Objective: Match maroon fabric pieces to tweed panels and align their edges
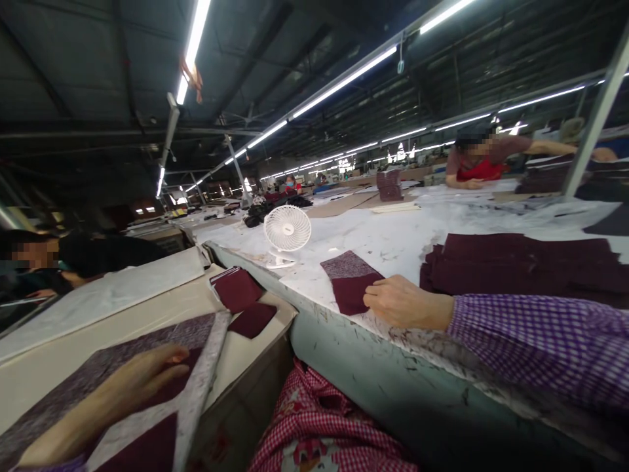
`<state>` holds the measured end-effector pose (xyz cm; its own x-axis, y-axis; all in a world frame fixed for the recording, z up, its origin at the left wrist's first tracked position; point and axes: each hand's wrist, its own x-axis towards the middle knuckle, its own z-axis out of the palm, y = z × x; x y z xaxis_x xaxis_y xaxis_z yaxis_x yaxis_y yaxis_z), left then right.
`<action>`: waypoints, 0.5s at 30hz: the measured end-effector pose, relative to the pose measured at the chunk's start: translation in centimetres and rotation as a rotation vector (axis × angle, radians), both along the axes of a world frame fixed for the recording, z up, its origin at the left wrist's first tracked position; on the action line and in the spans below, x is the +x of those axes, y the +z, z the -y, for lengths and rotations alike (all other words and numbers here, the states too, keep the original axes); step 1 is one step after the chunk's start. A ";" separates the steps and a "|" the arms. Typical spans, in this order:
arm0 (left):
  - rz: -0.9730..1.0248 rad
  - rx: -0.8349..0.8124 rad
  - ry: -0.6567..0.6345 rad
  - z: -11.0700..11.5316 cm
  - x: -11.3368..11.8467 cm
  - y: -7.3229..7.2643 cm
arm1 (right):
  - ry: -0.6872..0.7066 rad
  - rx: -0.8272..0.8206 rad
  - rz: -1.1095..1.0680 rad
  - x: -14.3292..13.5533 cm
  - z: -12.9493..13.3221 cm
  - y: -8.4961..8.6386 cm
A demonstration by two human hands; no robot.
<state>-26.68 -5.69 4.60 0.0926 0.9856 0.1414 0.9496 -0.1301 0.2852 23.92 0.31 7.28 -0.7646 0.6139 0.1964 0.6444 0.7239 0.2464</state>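
My right hand (405,301), in a purple checked sleeve, is closed with its fingers on the edge of a maroon fabric piece (351,295). A speckled grey fabric part (350,264) covers the far end of that piece, which lies on the white-covered table. My left hand (147,373) reaches over the lower left table, fingers stretched out and apart. Beneath it are a maroon piece (191,367) and a long speckled grey strip (113,354) on a pale board (213,347). Another maroon piece (147,446) lies nearer me, partly cut off by the frame.
A white fan (287,229) stands at the table's edge. Maroon fabric stacks (521,262) lie at right; a smaller maroon pile (237,290) is on the left table. Co-workers are at the left (34,262) and far right (479,160). A greenish table side (344,354) separates the surfaces.
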 end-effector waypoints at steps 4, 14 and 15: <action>-0.006 0.013 -0.213 -1.9 10.7 3.0 | -0.214 -0.265 -0.333 1.3 -1.5 0.3; 0.112 0.504 -0.598 -5.8 29.5 1.5 | -0.275 -0.724 -0.734 2.8 -3.0 -0.2; 0.087 0.569 -0.562 -5.9 30.7 1.2 | -0.270 -0.717 -0.726 2.8 -3.0 -0.2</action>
